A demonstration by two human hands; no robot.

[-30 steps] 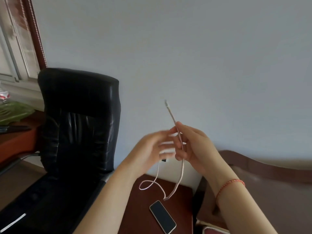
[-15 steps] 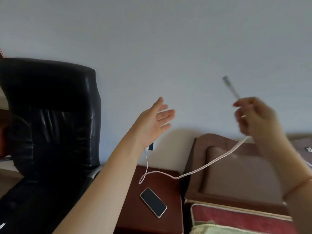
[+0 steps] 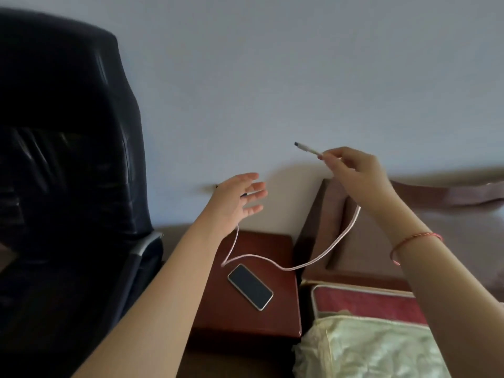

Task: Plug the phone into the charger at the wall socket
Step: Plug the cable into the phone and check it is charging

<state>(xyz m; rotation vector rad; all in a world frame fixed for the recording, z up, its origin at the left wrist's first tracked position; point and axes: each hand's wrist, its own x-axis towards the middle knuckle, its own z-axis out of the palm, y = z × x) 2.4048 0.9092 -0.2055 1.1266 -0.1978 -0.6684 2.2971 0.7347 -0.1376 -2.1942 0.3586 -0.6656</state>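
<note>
A dark-screened phone (image 3: 250, 286) lies flat on a reddish-brown nightstand (image 3: 272, 315). A pale pink charging cable (image 3: 321, 257) loops over the nightstand. My right hand (image 3: 351, 170) pinches the cable near its free end, and the plug tip (image 3: 300, 145) points up and left. The cable's other end runs up behind my left hand (image 3: 237, 199), which is open with fingers spread in front of the wall; the socket there is mostly hidden by it.
A black leather office chair (image 3: 68, 159) fills the left side. A brown bed headboard (image 3: 409, 214) stands right of the nightstand, with a red-edged cushion (image 3: 368, 301) and a pale green bundle (image 3: 368, 350) on the bed. The plain wall (image 3: 272, 64) is behind.
My hands have separated: the right one carried the cable end off to the right, then lowered it. The left hand let go and opened. The view tilted down toward the nightstand.
</note>
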